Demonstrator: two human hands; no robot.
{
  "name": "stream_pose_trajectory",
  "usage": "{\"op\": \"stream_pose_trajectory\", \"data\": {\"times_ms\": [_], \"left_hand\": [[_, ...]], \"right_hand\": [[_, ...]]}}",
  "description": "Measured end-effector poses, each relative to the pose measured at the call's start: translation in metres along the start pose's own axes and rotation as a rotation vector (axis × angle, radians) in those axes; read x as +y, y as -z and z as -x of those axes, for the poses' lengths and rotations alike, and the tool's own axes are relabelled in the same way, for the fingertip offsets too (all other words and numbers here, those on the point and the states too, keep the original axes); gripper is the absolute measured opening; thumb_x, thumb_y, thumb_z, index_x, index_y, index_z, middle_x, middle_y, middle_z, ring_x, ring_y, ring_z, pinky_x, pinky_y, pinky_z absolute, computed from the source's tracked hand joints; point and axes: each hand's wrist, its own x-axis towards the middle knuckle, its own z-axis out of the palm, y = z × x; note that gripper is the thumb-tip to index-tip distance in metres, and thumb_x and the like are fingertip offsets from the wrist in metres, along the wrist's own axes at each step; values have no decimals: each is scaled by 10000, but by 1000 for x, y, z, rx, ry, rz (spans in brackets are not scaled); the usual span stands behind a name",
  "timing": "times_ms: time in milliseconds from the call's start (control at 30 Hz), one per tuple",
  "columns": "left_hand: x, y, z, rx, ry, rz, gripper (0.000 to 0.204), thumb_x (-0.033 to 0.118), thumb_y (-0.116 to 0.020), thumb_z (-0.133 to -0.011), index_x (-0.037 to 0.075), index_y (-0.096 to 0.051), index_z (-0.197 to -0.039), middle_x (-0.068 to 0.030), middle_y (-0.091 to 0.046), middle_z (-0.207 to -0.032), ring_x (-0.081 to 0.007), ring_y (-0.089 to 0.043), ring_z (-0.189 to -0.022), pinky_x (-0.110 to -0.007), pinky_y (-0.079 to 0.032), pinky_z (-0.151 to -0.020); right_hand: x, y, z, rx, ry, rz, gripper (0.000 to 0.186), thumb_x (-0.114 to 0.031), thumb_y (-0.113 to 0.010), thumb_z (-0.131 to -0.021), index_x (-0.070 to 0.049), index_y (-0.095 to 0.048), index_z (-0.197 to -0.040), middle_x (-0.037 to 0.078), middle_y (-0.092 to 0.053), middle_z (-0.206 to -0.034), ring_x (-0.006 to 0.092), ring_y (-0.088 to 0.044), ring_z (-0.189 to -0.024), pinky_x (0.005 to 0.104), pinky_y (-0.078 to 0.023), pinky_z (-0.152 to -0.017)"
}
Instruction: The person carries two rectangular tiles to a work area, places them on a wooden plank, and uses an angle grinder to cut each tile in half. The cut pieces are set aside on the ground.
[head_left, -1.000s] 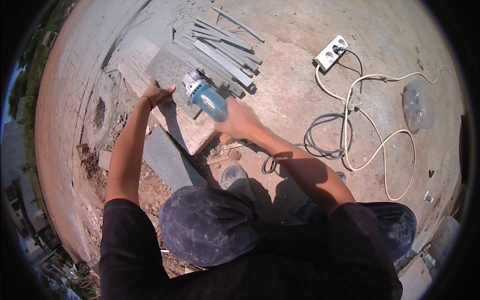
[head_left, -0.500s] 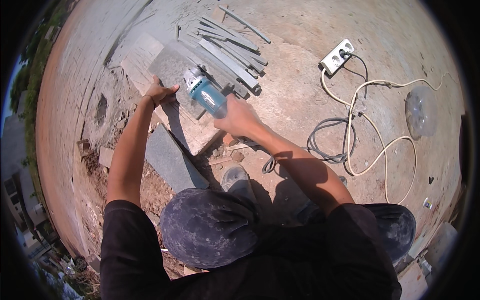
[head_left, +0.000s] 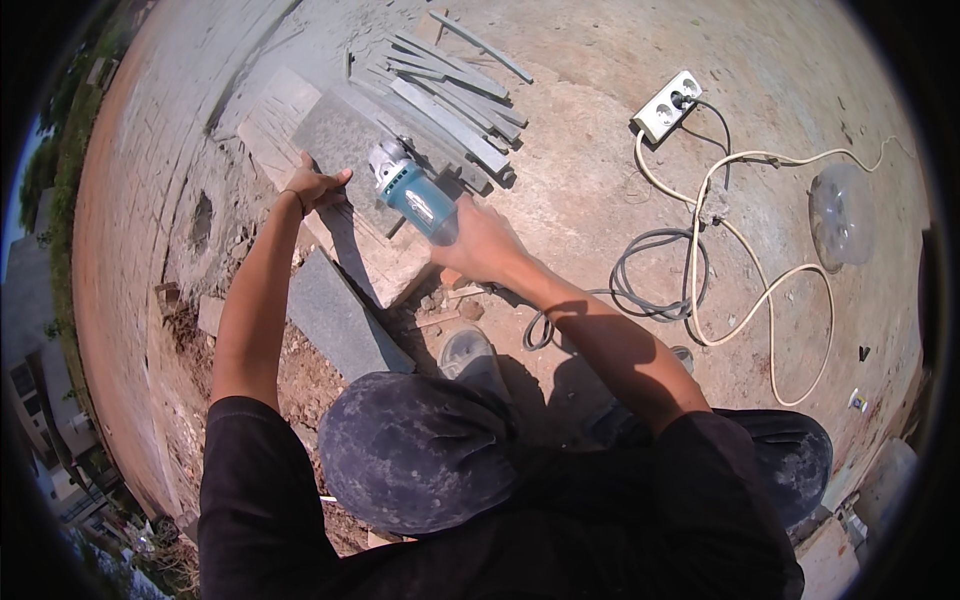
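A grey stone tile (head_left: 345, 130) lies on a pale, dusty slab (head_left: 392, 275). At the tile's left edge my left hand (head_left: 318, 188) grips it, with the thumb pointing right across the top. My right hand (head_left: 478, 242) is wrapped round the rear body of a teal angle grinder (head_left: 418, 200). Its metal head sits over the tile's right part, close to my left thumb; the disc is mostly hidden beneath it. Just beyond the grinder, several narrow cut stone strips (head_left: 455, 105) are piled at the tile's right side.
To the right, a white power strip (head_left: 668, 105) holds a black plug. A cream cable (head_left: 745, 235) and a dark cord (head_left: 625, 275) loop over the ground. Another grey slab (head_left: 345, 315) leans near my knee (head_left: 415, 450). A clear plastic container (head_left: 840, 215) lies farther right.
The grinder has moved slightly toward me along the tile, with my right hand still round it. My left hand keeps its place at the tile's edge. The view has shifted a little.
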Motion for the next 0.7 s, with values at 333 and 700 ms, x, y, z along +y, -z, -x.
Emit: {"op": "stream_pose_trajectory", "data": {"times_ms": [333, 700], "left_hand": [[7, -1, 6, -46, 41, 10, 1321, 92, -857, -738, 117, 210, -1516, -256, -209, -1542, -298, -624, -1071, -346, -640, -685], [6, -2, 5, -16, 20, -1, 1305, 109, -862, -739, 115, 176, -1529, -262, -242, -1532, -292, -640, -1031, -341, -632, -678]], "right_hand": [[11, -4, 12, 37, -12, 3, 631, -267, -720, -692, 121, -495, -1135, 302, -658, -975, 440, -660, -933, 462, -532, -817], [13, -1, 21, 12, -43, 2, 592, -250, -734, -703, 116, -508, -1111, 300, -658, -991, 431, -664, -938, 461, -530, -830]]}}
